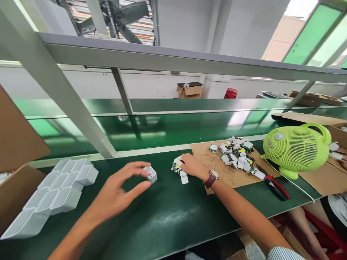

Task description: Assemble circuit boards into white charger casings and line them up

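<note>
My left hand (119, 191) holds a small white plastic charger housing (150, 174) between thumb and fingertips, with dark slots in its end face. Over a small cluster of circuit boards with white plastic pieces (184, 177), my right hand (193, 166) reaches down with its fingers drawn together. What those fingertips grip is partly hidden. To the right, a larger heap of circuit boards with white plastic parts (238, 155) lies on a sheet of brown cardboard (202, 151). On the left, rows of white plastic housings (63, 196) stand side by side on the green bench.
A green fan (296, 148) stands at the right, its white cable crossing the bench. Red-and-black pliers (275, 186) lie by the cardboard. A cardboard box (20, 195) borders the left. A metal shelf beam (173, 59) spans overhead. Another person's leg (306, 225) shows lower right.
</note>
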The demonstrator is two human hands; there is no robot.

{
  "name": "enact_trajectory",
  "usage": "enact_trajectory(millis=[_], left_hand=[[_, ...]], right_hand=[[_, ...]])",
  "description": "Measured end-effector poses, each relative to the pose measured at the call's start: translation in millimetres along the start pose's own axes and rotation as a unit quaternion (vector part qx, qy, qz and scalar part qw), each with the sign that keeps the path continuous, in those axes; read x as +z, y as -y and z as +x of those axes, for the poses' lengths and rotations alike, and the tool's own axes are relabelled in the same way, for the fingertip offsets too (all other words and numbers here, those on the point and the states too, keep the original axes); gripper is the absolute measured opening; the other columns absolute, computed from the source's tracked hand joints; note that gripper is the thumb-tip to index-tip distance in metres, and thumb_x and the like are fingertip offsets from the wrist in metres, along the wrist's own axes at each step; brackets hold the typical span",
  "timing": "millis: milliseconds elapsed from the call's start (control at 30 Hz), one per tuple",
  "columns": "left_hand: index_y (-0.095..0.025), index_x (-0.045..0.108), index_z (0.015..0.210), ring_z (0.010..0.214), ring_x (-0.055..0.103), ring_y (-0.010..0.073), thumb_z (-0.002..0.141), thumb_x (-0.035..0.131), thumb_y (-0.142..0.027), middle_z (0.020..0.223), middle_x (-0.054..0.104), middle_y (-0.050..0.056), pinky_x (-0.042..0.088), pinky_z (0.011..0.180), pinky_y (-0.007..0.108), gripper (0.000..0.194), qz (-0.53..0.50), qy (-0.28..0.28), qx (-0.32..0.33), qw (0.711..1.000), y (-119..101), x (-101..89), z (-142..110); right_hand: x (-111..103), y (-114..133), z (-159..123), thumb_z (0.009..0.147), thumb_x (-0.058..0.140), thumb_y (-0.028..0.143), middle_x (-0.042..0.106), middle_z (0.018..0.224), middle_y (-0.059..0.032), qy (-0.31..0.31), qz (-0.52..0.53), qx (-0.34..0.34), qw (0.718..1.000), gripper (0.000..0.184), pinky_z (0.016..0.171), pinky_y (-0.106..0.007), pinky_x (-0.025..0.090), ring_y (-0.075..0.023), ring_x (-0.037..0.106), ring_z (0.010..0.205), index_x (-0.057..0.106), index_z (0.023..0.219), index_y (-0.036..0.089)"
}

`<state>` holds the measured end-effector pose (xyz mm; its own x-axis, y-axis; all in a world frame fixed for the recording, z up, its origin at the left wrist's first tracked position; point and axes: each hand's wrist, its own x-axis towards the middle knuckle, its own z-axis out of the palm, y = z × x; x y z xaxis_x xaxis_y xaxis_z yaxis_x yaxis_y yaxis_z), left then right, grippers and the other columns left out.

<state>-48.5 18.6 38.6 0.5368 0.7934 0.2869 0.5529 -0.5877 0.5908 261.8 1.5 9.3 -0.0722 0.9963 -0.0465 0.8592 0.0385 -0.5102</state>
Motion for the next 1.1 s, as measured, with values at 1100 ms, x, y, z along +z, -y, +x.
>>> enact_trajectory(millis=[1100], left_hand=[[-0.03, 0.02, 0.161, 0.131, 0.057, 0.0318, 0.087, 0.073, -0.033, 0.145, 0.056, 0.011, 0.046, 0.112, 0.049, 0.091, -0.127, 0.049, -0.085, 0.987, 42, 85.2, 0]], right_hand=[[52, -15, -30, 0.088, 0.06, 0.02, 0.058, 0.129, -0.0123, -0.15, 0.189, -0.162, 0.957, 0.047, 0.08, -0.034, 0.063, -0.0231, 0.065, 0.109, 0.056, 0.136, 0.023]])
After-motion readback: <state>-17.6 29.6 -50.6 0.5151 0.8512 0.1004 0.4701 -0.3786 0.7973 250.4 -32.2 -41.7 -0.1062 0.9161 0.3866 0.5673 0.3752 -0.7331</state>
